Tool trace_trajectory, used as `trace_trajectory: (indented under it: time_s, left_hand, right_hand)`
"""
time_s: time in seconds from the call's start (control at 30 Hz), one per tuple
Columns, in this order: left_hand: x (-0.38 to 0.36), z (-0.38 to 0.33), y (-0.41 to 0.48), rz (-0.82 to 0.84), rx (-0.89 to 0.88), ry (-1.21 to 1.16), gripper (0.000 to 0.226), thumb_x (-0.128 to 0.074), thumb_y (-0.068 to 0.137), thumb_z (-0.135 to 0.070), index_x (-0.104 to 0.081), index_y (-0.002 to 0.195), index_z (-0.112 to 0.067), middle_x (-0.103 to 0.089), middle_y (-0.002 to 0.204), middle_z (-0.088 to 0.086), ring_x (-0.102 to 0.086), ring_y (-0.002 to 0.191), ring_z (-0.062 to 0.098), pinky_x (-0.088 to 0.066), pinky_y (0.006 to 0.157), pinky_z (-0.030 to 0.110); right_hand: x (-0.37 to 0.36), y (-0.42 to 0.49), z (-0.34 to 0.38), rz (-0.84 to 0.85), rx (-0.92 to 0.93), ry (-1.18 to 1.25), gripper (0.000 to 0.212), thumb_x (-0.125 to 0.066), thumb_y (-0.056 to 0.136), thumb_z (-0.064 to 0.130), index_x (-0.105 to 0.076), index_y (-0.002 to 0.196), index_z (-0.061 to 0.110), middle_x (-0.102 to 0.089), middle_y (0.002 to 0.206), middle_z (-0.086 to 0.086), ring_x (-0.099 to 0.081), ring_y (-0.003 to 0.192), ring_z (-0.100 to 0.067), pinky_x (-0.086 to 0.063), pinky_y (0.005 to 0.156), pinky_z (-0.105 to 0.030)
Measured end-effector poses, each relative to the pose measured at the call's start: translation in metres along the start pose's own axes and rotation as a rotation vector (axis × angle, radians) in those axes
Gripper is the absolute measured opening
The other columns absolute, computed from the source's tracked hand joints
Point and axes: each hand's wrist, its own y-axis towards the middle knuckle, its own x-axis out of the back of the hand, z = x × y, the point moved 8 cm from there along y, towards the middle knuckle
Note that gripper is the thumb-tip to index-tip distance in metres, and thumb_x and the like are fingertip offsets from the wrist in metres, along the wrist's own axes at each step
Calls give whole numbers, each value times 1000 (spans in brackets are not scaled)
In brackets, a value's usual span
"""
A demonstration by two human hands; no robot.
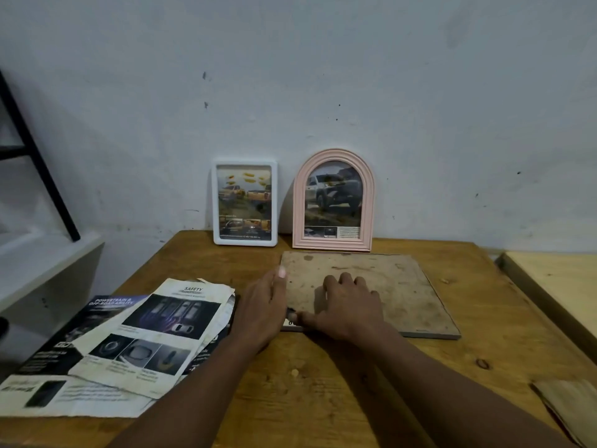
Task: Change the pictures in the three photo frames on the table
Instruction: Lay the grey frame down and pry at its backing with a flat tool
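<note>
Plywood, brown and scuffed, makes the table (323, 383) I work at, and it is pushed against a grey-white wall (355, 76) speckled with dark marks. Against that wall, at the far edge, stand the white frame (214, 202) and, just to its right, the pink arched frame (368, 202), both holding truck pictures. The face-down frame (403, 295) lies flat just in front of the pink one, its stained brown backing board up.

To the near left a loose pile of brochure pages (135, 334) spreads over the table's edge. Beyond the left edge are a white ledge (42, 263) and a slanted black metal bar (35, 156). To the right, a pale board (555, 286) sits just beside the table, and a wood scrap (568, 412) lies at the near right corner. Bare tabletop shows near me and right of the face-down frame.

My left hand (263, 305) lies along the face-down frame's left edge, thumb stretched toward the wall. Its fingers are tucked out of sight, so I cannot tell whether they grip the edge. My right hand (345, 305) rests on the backing board with fingers arched and slightly spread, tips pressing down, thumb reaching to the near-left corner. Something small and dark sits there, and I cannot make it out.
</note>
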Motion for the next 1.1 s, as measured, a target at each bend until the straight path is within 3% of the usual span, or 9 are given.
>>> trace_trajectory:
  time_s: [0.13, 0.33, 0.43, 0.53, 0.7, 0.8, 0.9, 1.0, 1.1]
  left_hand:
    - [-1, -3, 10, 20, 37, -47, 52, -25, 107, -53, -54, 140, -25, -52, 120, -12, -42, 109, 4, -32, 75, 19]
    - [-3, 2, 29, 44, 56, 30, 63, -20, 102, -61, -65, 121, -21, -64, 119, -2, -51, 102, 10, -31, 67, 19]
    - [0, 1, 31, 0, 22, 82, 70, -17, 98, -63, -68, 108, -18, -65, 102, -3, -54, 87, 7, -30, 62, 16]
    - [0, 2, 29, -22, -24, 131, 64, -19, 101, -60, -68, 106, -20, -64, 97, -6, -58, 86, 9, -32, 62, 16]
    - [1, 2, 28, 9, -72, 189, 59, -18, 104, -59, -65, 104, -24, -60, 87, -12, -52, 82, 2, -38, 75, 30]
    - [-1, 7, 31, 57, -66, 165, 64, -14, 100, -67, -62, 119, -29, -64, 108, -12, -56, 104, 11, -39, 92, 37]
    - [0, 15, 36, 98, 14, 93, 74, -12, 96, -73, -57, 135, -29, -59, 129, -11, -48, 128, 17, -36, 105, 44]
    - [0, 16, 37, 128, 53, 13, 80, -10, 92, -76, -60, 132, -29, -64, 131, -5, -49, 120, 12, -31, 94, 35]
    - [1, 18, 38, 145, 91, -3, 83, -9, 89, -77, -62, 129, -28, -62, 135, -4, -44, 118, 9, -27, 94, 34]
  right_hand:
    - [5, 13, 2, -6, 15, -57, 111, -42, 58, 98, -43, 139, 23, -45, 144, -10, -42, 129, -34, -47, 96, -49]
    - [8, 25, 4, -23, 51, -93, 99, -41, 67, 91, -46, 137, 22, -47, 141, -11, -44, 126, -33, -48, 92, -46]
    - [12, 25, 15, -47, 138, -149, 84, -41, 75, 83, -52, 128, 18, -57, 122, -11, -55, 107, -29, -49, 83, -40]
    - [14, 22, 33, -72, 292, -208, 64, -42, 86, 71, -56, 115, 16, -57, 93, -5, -54, 78, -21, -50, 70, -35]
    - [23, 31, 44, -56, 417, -224, 57, -48, 87, 65, -55, 116, 16, -54, 86, -2, -50, 71, -17, -44, 63, -32]
    - [26, 35, 44, -60, 394, -237, 63, -53, 82, 70, -55, 118, 18, -58, 91, -4, -53, 78, -20, -49, 68, -34]
    - [24, 36, 38, -112, 328, -279, 76, -45, 77, 84, -57, 113, 18, -64, 98, -6, -57, 80, -22, -51, 71, -36]
    - [22, 36, 36, -155, 292, -284, 79, -42, 76, 87, -56, 112, 18, -64, 98, -5, -58, 80, -23, -50, 69, -35]
    - [23, 31, 44, -155, 347, -278, 67, -41, 87, 76, -55, 117, 17, -65, 98, -7, -56, 78, -22, -49, 68, -35]
